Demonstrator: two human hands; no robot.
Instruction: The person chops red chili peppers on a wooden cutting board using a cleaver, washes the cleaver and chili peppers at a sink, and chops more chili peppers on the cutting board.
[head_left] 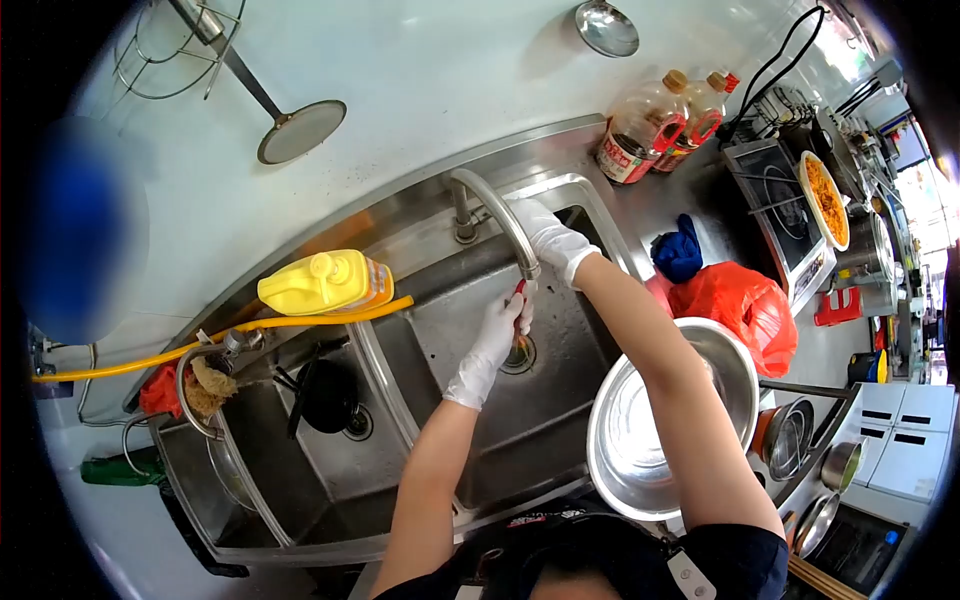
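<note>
My left hand (497, 335), in a white glove, is closed around a small thing with a red part (520, 287), directly beneath the faucet mouth. Its kind is hidden by my fingers. My right hand (555, 240), gloved too, reaches behind the curved steel faucet (505, 215), close to its lever. The spout covers its fingertips, so I cannot tell whether they grip. Below both hands lies the right basin of the steel sink (440, 350), with a drain (518, 355). Under my right forearm stands a large metal bowl (625, 430).
A yellow jug (320, 282) and yellow hose (240, 327) lie along the sink's back. The left basin holds a black pan (328, 395). At right are a red plastic bag (740, 310), blue cloth (680, 250), sauce bottles (640, 130) and a cooktop (780, 215).
</note>
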